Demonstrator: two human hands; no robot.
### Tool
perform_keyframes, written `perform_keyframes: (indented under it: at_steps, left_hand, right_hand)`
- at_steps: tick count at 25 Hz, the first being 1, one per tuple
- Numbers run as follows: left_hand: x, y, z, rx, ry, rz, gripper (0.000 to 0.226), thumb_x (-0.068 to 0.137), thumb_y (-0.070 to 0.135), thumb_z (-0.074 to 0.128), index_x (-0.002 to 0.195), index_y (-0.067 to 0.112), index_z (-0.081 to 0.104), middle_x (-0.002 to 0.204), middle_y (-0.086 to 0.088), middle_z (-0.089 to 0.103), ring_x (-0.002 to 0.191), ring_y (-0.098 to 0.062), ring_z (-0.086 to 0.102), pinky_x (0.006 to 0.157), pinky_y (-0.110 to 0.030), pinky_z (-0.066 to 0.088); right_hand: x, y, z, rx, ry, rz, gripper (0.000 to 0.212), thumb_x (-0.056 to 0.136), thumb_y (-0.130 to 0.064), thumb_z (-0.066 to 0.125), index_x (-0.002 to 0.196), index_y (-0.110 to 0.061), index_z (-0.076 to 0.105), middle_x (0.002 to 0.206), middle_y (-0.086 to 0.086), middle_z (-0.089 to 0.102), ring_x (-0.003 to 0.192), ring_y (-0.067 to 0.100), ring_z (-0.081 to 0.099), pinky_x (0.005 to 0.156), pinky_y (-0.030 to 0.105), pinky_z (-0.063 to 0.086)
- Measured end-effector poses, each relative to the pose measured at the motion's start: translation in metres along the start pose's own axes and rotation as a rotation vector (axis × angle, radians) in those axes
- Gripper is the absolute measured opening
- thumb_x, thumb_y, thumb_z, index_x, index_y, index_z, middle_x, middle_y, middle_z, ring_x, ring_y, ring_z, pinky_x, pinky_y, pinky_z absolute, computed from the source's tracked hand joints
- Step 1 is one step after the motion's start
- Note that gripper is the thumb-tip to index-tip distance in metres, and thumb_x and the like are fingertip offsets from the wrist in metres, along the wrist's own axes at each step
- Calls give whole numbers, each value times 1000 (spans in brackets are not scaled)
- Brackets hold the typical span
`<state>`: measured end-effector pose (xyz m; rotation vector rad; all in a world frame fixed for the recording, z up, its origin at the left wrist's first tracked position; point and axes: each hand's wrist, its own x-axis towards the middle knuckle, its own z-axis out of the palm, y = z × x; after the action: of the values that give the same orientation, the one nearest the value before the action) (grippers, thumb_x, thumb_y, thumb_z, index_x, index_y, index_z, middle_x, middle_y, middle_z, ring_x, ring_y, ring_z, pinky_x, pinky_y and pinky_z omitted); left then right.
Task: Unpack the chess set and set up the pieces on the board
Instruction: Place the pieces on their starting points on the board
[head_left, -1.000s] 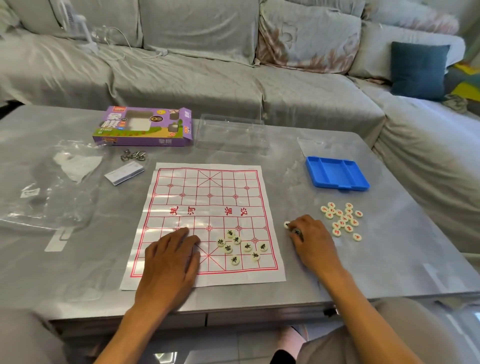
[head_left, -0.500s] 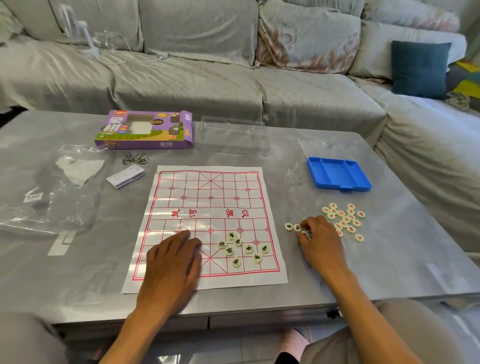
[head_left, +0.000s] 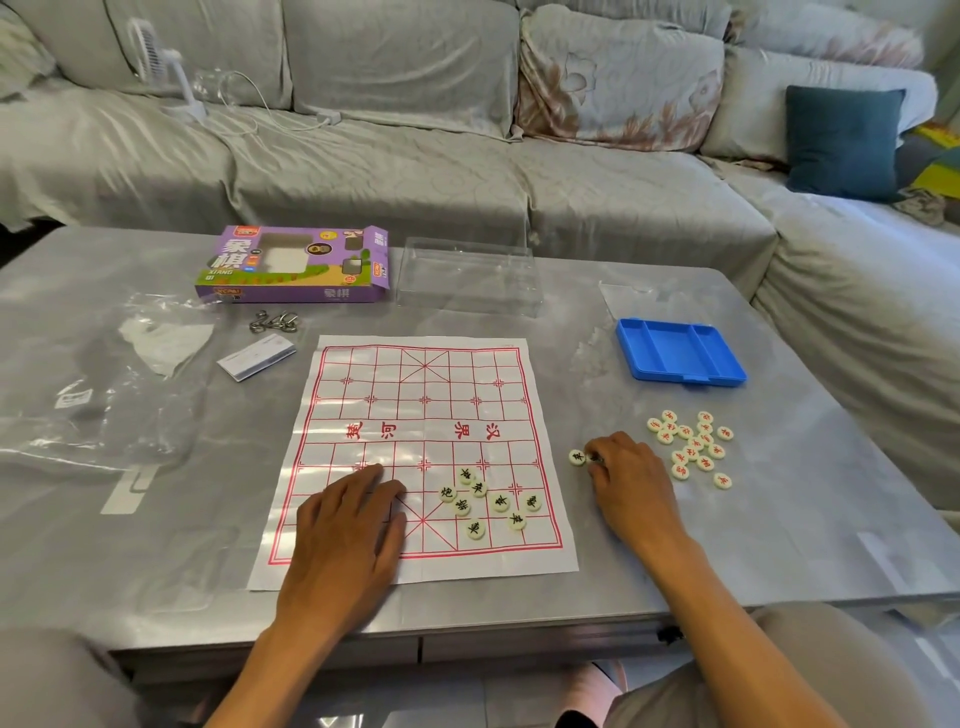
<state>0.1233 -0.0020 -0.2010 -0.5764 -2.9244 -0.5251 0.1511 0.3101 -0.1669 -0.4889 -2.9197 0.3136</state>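
Head view: my right hand (head_left: 631, 480) has slid leftward from the red-lettered pile (head_left: 693, 448) at right of centre, back toward the board (head_left: 415, 415). Its fingers are curled over the table with something small and dark under the tips; I cannot tell whether they pinch a piece or only push it. One black-lettered piece (head_left: 576, 457) lies on the table touching those fingertips, just off the board's right edge. Half a second ago the hand was closer to the red pile, so I judge I am sorting black pieces out and ferrying them over.

My left hand (head_left: 348, 525) has stayed flat, fingers spread, pressing the board's lower left so the sheet does not shift. Eight black pieces (head_left: 485, 501) sit in a loose cluster on the lower right squares, not on their points. The blue tray (head_left: 678, 351) at the right lies emptied. Setup proper has barely started.
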Motion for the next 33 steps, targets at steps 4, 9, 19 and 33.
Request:
perform_keyframes:
  at_steps: [4, 9, 19, 33]
  left_hand:
    - [0, 1, -1, -2, 4, -4, 45, 94, 49, 25, 117, 30, 58, 134, 3, 54, 125, -22, 50, 103, -43, 36]
    - [-1, 1, -1, 0, -4, -7, 51, 94, 52, 21, 119, 30, 59, 136, 3, 54, 126, -23, 50, 104, -44, 36]
    - [0, 1, -1, -5, 0, 0, 47, 94, 51, 23, 116, 31, 60, 133, 3, 56, 123, -22, 52, 103, -43, 37]
    - [0, 1, 0, 27, 11, 5, 43, 94, 49, 27, 115, 31, 60, 131, 2, 57, 121, -23, 53, 102, -44, 39]
  right_hand:
    - [-7, -36, -3, 119, 53, -70, 23, 99, -26, 46, 115, -19, 60, 119, -1, 58, 103, 18, 54, 87, 31, 47]
    - [-8, -89, 18, 107, -67, -248, 27, 99, -23, 44, 121, -19, 59, 122, 0, 57, 103, 22, 54, 89, 36, 45]
    - [-1, -22, 2, -15, -105, -156, 27, 101, -32, 43, 119, -23, 60, 124, -4, 56, 105, 15, 52, 87, 28, 47]
    - [-45, 6, 5, 99, 118, 113, 22, 97, -28, 50, 115, -19, 59, 117, -2, 55, 99, 14, 54, 82, 25, 47]
